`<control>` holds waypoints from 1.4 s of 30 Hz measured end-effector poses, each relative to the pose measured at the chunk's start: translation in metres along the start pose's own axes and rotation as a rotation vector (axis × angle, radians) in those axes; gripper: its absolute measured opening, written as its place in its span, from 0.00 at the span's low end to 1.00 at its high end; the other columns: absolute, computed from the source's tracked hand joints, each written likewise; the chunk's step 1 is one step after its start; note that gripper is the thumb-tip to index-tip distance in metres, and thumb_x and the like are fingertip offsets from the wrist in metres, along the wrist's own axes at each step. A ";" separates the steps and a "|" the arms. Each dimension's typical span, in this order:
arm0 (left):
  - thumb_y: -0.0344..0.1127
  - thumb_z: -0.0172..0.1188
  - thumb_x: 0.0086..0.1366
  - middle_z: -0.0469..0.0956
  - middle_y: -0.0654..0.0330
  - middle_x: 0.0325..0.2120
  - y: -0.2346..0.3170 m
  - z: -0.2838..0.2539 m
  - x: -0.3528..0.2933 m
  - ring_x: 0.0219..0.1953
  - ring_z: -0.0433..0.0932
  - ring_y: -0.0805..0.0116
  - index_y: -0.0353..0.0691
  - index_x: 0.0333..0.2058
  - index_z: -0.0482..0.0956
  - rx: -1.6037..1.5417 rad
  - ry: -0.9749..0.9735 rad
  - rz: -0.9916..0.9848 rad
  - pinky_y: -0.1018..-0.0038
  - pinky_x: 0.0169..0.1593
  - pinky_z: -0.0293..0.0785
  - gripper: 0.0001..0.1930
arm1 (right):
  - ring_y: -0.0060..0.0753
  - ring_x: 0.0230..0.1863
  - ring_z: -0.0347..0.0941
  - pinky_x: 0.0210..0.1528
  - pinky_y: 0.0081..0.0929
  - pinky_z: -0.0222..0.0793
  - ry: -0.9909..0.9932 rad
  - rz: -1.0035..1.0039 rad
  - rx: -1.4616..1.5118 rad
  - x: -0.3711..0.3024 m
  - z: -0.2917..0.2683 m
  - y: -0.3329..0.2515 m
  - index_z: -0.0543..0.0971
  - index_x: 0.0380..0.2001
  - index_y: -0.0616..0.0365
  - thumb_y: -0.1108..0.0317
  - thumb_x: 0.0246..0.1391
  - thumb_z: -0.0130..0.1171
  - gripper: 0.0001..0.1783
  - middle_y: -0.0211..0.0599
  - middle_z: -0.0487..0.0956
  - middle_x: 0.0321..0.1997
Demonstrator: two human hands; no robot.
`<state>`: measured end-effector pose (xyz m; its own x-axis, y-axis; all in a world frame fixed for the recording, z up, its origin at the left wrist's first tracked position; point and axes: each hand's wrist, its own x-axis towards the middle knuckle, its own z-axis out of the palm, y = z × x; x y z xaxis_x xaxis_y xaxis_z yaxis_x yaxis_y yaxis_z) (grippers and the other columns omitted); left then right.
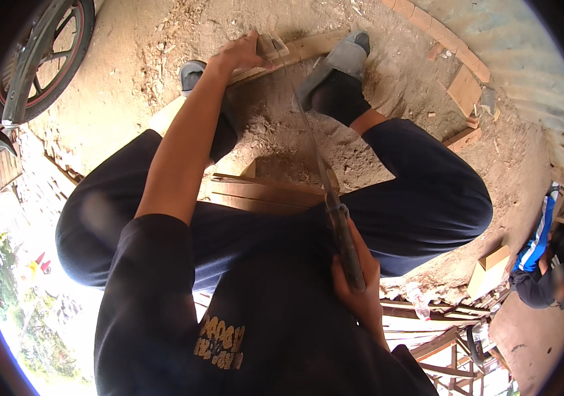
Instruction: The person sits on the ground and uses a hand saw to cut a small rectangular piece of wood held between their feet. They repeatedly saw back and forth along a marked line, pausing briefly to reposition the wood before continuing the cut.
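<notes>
My right hand [359, 280] is wrapped round the dark handle of a handsaw [315, 145]. Its long, thin blade points away from me, and the tip end reaches the wood between my feet. My left hand [239, 54] grips a short wooden block [270, 49], thumb and fingers on either side of it. That block lies against a longer pale plank [318, 45] on the ground. My sandalled right foot [348, 61] rests at the plank's right end. The left sandal [193, 74] shows beside my left forearm.
Under my legs is a low brown wooden seat or board [262, 193]. Wood chips litter the dirt floor [387, 92]. A motorcycle wheel [64, 56] stands at the far left. Bricks [437, 30] line a corrugated wall at the right. Another person [539, 284] is at the lower right.
</notes>
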<state>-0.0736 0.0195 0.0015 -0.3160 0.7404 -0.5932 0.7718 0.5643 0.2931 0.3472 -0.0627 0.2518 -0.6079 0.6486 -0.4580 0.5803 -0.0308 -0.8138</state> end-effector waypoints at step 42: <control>0.49 0.73 0.44 0.72 0.43 0.53 -0.007 0.000 -0.005 0.57 0.72 0.44 0.40 0.57 0.62 -0.001 0.014 0.003 0.55 0.58 0.70 0.44 | 0.52 0.33 0.82 0.35 0.36 0.75 -0.090 0.097 0.092 0.053 0.014 -0.006 0.62 0.65 0.64 0.82 0.49 0.52 0.37 0.56 0.80 0.36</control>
<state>-0.0774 0.0114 0.0025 -0.3212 0.7472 -0.5818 0.7724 0.5621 0.2955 0.3038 -0.0385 0.2277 -0.5998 0.5688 -0.5627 0.5889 -0.1622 -0.7918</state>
